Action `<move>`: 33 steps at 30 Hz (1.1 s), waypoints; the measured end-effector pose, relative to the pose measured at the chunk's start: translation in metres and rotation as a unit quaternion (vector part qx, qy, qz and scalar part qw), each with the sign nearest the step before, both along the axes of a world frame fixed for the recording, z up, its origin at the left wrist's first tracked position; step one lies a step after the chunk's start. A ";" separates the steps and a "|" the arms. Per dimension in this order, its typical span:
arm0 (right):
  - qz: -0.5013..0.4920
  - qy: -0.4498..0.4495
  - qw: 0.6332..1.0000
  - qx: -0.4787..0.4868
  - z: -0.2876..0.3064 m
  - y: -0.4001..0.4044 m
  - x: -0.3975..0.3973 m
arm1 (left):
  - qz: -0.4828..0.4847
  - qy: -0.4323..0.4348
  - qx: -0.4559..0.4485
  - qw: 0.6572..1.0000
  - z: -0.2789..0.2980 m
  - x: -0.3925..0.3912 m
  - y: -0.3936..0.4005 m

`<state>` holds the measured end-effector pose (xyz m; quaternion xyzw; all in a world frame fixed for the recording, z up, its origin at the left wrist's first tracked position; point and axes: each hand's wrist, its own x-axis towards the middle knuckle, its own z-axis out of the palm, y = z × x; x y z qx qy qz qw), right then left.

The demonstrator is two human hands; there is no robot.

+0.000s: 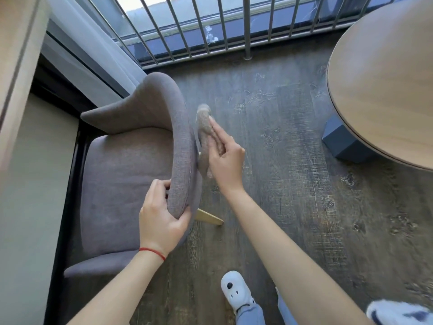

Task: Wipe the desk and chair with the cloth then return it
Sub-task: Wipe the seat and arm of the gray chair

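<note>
Grey fabric covered the chair (131,165), which stood by the window railing (210,31) on a dark wood floor (281,184), well apart from the round wooden counter (386,78) at the right. The main risk, as I judged it, lay in the chair itself: it seemed light, with a slim wooden leg (208,217) showing beneath, and a firm sideways push from the wiping hand could have tipped or skidded it if the bracing grip had slackened. The cloth (204,134) was also blurred and bunched into a long roll, so it might have slid out from under the fingers, or passed over the outer back without cleaning evenly. The left hand (161,221) was clamped on the top edge of the curved backrest, thumb on the outer face and fingers curled over onto the inner side, steadying it. The right hand (225,158) was mostly flattened, fingers extended and close together, pressing the brownish cloth against the outer surface of the backrest just beyond the left hand; whether the thumb pinched the cloth I could not tell. The two hands were near each other but apart, with the backrest rim between them. A white slipper (236,292) showed at the bottom of the view. The counter looked bare, and I could not tell whether it had been wiped.
</note>
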<state>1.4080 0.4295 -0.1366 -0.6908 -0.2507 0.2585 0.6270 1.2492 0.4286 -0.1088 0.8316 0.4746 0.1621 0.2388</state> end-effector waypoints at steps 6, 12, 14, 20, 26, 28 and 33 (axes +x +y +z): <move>0.083 0.051 0.993 -0.065 0.002 0.035 0.014 | 0.002 0.000 -0.004 1.000 0.002 0.001 -0.003; 0.066 -0.059 0.995 0.046 0.007 0.018 0.003 | 0.003 0.001 -0.011 1.000 0.003 0.001 -0.002; 0.103 0.031 0.992 -0.063 -0.001 0.022 0.009 | 0.001 0.003 -0.013 1.000 0.005 0.002 -0.003; 0.026 -0.058 0.995 0.071 0.000 -0.028 -0.038 | -0.001 -0.006 -0.011 1.000 0.003 0.002 -0.002; 0.011 0.037 0.999 -0.006 -0.013 -0.047 -0.043 | 0.000 0.003 -0.003 1.000 0.002 0.001 -0.003; -0.002 -0.046 0.995 0.084 0.002 -0.055 -0.057 | -0.002 -0.011 -0.010 1.000 0.003 0.001 -0.002; 0.017 0.055 0.998 -0.012 -0.004 -0.062 -0.067 | 0.005 0.003 0.004 1.000 0.004 0.002 -0.003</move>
